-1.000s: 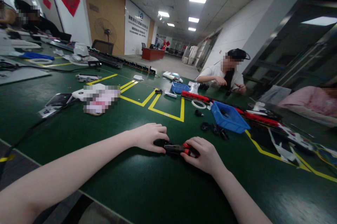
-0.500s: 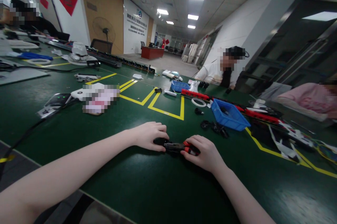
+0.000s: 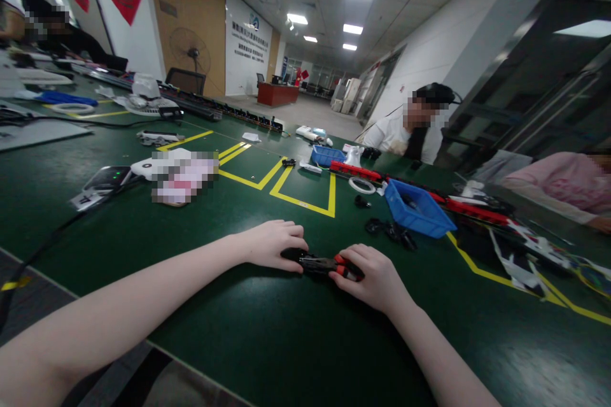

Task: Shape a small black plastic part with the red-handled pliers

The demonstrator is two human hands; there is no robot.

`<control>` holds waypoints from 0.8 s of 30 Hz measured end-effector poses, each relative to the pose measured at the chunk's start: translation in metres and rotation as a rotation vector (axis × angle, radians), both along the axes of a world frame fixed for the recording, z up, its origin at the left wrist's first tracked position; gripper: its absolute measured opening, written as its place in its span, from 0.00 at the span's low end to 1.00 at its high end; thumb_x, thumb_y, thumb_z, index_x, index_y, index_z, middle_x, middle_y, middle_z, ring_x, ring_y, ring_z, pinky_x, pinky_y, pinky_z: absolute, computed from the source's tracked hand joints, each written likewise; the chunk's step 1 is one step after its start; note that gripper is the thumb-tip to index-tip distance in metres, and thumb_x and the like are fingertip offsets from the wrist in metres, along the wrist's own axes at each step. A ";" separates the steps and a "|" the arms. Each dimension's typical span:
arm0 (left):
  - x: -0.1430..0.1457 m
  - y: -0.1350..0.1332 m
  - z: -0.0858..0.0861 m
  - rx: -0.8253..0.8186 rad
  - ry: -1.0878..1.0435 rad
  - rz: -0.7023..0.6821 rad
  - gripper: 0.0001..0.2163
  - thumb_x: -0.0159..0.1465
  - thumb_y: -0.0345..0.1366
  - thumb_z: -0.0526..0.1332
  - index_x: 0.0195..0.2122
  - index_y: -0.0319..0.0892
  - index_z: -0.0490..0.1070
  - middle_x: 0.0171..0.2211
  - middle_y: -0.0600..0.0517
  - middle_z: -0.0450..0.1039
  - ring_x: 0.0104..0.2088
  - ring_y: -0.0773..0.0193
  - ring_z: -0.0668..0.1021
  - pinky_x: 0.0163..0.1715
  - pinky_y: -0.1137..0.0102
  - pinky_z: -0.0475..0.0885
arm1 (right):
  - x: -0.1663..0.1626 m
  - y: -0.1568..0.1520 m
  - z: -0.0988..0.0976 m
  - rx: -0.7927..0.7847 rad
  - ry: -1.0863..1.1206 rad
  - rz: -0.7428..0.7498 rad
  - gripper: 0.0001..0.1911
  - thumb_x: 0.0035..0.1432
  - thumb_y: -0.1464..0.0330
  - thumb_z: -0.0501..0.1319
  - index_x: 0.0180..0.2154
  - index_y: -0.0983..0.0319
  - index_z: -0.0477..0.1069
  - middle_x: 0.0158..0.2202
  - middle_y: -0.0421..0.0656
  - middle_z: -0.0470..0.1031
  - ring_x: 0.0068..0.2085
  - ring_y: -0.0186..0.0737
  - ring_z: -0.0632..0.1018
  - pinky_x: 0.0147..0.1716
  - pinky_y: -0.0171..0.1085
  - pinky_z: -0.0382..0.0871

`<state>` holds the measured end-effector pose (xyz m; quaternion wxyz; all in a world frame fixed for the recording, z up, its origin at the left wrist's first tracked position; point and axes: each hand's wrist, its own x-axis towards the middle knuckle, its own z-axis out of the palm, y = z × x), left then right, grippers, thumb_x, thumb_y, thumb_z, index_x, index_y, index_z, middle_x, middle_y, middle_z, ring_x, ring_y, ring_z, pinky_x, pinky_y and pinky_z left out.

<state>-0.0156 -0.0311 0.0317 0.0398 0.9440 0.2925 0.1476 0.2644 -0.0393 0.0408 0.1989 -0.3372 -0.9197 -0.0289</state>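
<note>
My right hand (image 3: 367,272) is closed around the red-and-black handles of a pair of pliers (image 3: 321,263), whose metal jaws point left. My left hand (image 3: 277,246) grips a small black part (image 3: 292,255) right at the tips of the jaws. Fingers cover much of this part, so its exact kind does not show. Whether the jaws are clamped on it I cannot tell. Both hands are low over the green table (image 3: 267,324). Several loose black pieces (image 3: 391,232) lie beyond my right hand.
A blue bin (image 3: 417,209) stands to the right, with a smaller blue bin (image 3: 327,155) farther back. A red strip (image 3: 356,171) runs behind them. On the left lie a phone (image 3: 184,181) and a black cable (image 3: 48,244). A person in white (image 3: 382,133) sits across the table.
The view has shifted very slightly. Both hands keep their grips on the pliers and the black part, almost unmoved. The person across the table has raised their head a little.
</note>
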 end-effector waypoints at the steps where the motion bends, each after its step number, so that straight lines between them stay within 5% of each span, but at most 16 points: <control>1: 0.000 0.000 0.000 0.002 -0.002 0.002 0.17 0.64 0.48 0.63 0.50 0.44 0.72 0.43 0.49 0.71 0.41 0.58 0.75 0.40 0.66 0.68 | 0.000 0.000 -0.001 -0.002 0.001 -0.001 0.11 0.57 0.60 0.64 0.36 0.61 0.74 0.33 0.45 0.77 0.34 0.41 0.76 0.33 0.39 0.69; 10: 0.000 -0.001 -0.001 0.023 -0.039 -0.025 0.23 0.64 0.45 0.64 0.58 0.45 0.66 0.49 0.47 0.71 0.45 0.56 0.77 0.43 0.66 0.69 | 0.000 0.001 -0.002 -0.004 -0.012 -0.005 0.12 0.58 0.59 0.63 0.36 0.61 0.73 0.33 0.45 0.77 0.34 0.41 0.75 0.33 0.39 0.68; 24: 0.001 0.000 -0.002 -0.058 -0.096 -0.034 0.14 0.63 0.43 0.65 0.47 0.44 0.71 0.45 0.50 0.74 0.42 0.59 0.77 0.42 0.66 0.68 | 0.002 0.001 -0.002 -0.001 0.012 -0.029 0.11 0.56 0.59 0.64 0.37 0.59 0.73 0.36 0.45 0.78 0.36 0.43 0.77 0.35 0.41 0.69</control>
